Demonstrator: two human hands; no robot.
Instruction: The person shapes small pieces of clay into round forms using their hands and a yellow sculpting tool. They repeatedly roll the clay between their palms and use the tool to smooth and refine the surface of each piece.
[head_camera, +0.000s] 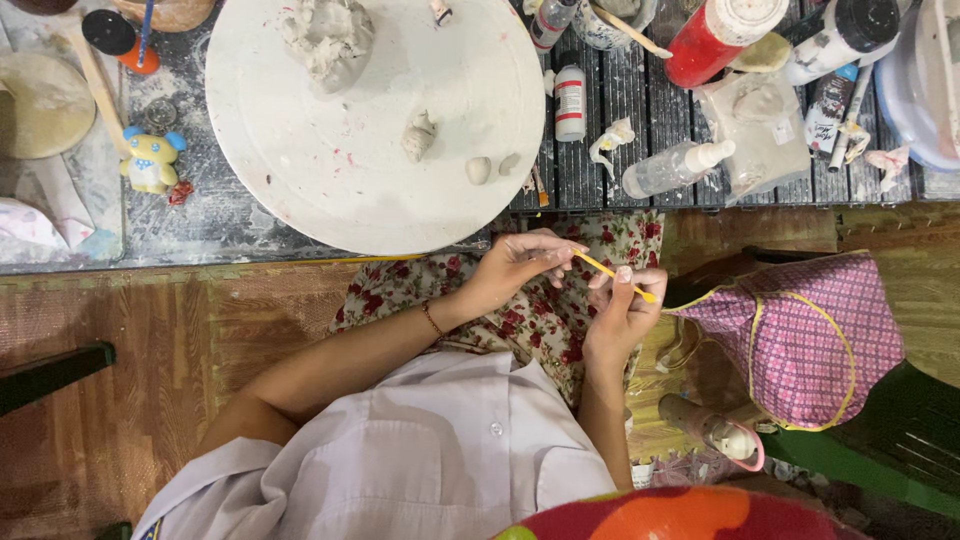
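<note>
Nearest the camera, over a lap covered with a red-flowered cloth (520, 320), both hands meet on a thin yellow modelling stick (612, 270). The left hand (515, 268) is closed in a pinch on the stick's upper end, thumb and fingertips pressed together, a thin bracelet (432, 320) at the wrist. The right hand (622, 312) is curled around the lower end, where the tip pokes out past the fingers. The stick lies slanted between them, just below the table's near edge and not touching the table. To handle it well, I judge the grip should stay light and close to the ends, so the slender stick does not bend, with both hands kept steady above the lap. To the right stands a pink checked bag (800, 335) with yellow trim. Farther off, on the dusty dark table (230, 225), a round white board (330, 170) reaches to the near edge; on it sit two small clay pellets (480, 170), a small shaped clay piece (419, 135) and, at its far side, a large grey clay lump (328, 38). Near the left edge stands a small yellow-and-blue figurine (151, 160); toward the far right corner bottles crowd together, one of them red (715, 38).
</note>
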